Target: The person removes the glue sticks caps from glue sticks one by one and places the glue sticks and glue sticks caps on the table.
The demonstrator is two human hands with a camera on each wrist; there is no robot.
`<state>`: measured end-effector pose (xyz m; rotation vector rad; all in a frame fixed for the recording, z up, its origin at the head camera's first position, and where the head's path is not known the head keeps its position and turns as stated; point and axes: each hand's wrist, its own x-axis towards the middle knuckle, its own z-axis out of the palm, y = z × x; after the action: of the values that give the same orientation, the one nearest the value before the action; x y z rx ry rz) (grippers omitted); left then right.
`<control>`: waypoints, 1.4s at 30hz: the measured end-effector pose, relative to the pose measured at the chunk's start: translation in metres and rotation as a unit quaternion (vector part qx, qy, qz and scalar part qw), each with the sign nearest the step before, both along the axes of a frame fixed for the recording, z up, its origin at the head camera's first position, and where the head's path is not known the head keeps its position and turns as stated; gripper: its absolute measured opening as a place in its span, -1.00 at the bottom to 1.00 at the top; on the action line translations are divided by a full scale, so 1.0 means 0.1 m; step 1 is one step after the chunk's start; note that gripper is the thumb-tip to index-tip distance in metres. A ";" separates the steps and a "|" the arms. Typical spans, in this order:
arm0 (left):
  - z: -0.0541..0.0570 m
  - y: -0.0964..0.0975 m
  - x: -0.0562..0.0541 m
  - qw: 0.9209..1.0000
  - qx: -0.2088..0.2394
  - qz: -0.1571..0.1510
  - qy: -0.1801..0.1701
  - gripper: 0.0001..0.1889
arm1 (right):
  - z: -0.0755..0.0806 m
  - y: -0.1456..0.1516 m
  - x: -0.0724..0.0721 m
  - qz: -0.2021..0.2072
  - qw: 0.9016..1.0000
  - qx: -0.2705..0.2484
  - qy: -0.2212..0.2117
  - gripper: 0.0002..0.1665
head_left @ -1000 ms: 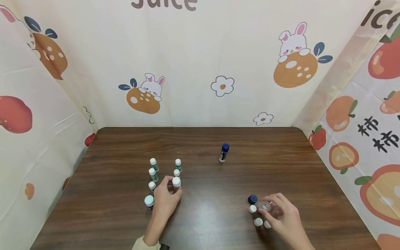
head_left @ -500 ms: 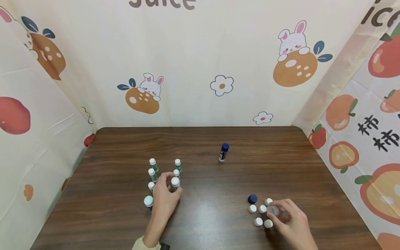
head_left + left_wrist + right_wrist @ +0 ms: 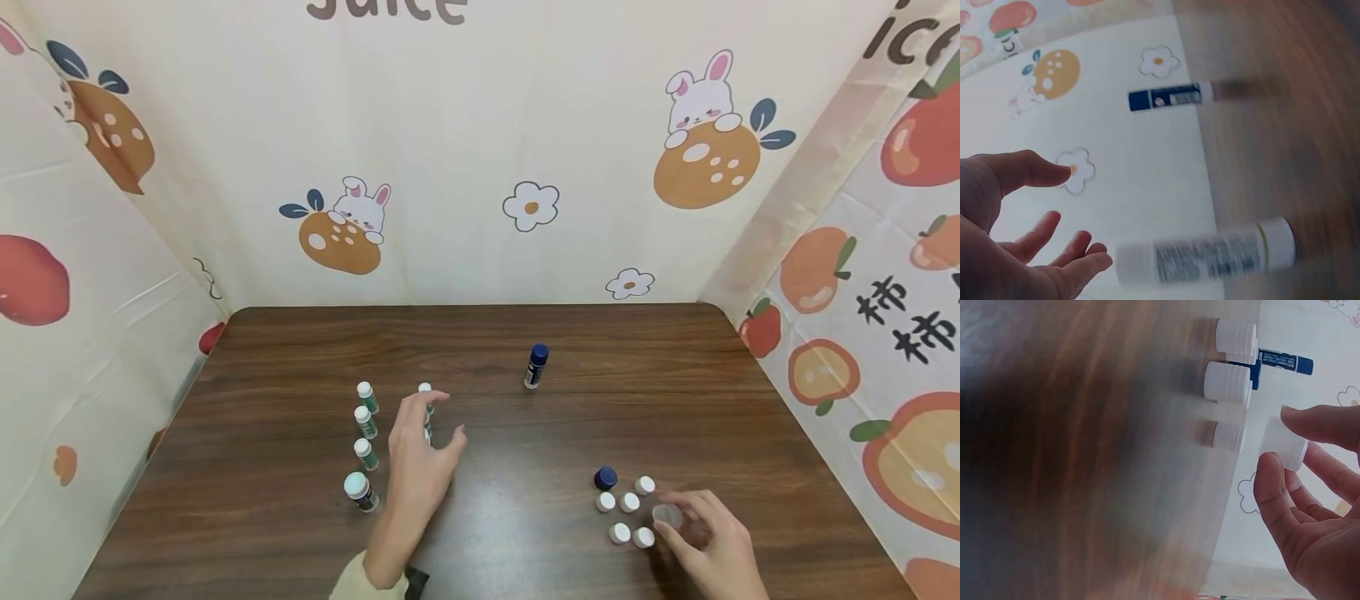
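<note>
My left hand [image 3: 420, 467] has its thumb and fingers spread, holding nothing, beside the right-hand row of glue sticks, which it mostly hides. A white glue stick [image 3: 1207, 256] with a printed label stands just past its fingertips in the left wrist view. To the hand's left is another row: green-labelled glue sticks [image 3: 366, 454] with white caps, and a thicker dark one [image 3: 362, 492] with a pale cap at the near end. My right hand [image 3: 708, 537] pinches a translucent ribbed cap [image 3: 1285, 445] between thumb and fingers, raised off the table. Several white caps [image 3: 629, 502] lie to its left.
A blue cap [image 3: 605, 478] sits at the back left of the white caps. Farther back, a blue-capped glue stick [image 3: 536, 367] stands alone on the brown wooden table [image 3: 495, 325]. Printed curtains [image 3: 465, 150] enclose the back and sides.
My left hand has let go of a white-capped glue stick and opened its fingers, shifting slightly right. My right hand has drawn back rightward with the translucent cap, uncovering more white caps.
</note>
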<state>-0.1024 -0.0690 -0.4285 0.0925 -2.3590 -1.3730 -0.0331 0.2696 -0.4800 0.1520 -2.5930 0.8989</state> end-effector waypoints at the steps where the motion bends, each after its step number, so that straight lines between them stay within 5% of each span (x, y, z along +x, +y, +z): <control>1: 0.01 0.03 -0.01 1.000 0.005 -0.004 0.005 -0.55 | -0.01 0.01 0.01 0.000 1.000 -0.001 0.002 -0.52; 19: -0.16 0.47 -0.31 0.991 0.097 -0.090 0.022 -0.63 | -0.12 0.09 0.06 -0.034 0.999 0.017 -0.036 -0.54; 32: -0.34 0.72 -0.61 0.985 0.145 -0.088 -0.023 -0.67 | -0.27 0.12 0.05 -0.006 1.000 0.000 -0.011 -0.48; 42: -0.44 0.84 -0.84 0.983 0.168 -0.079 -0.005 -0.64 | -0.26 0.09 0.04 -0.007 0.999 0.005 -0.037 -0.46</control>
<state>-0.1865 0.0155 -0.4724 0.0073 -2.1576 -1.8429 -0.0294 0.2783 -0.5058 0.1037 -2.6637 0.9040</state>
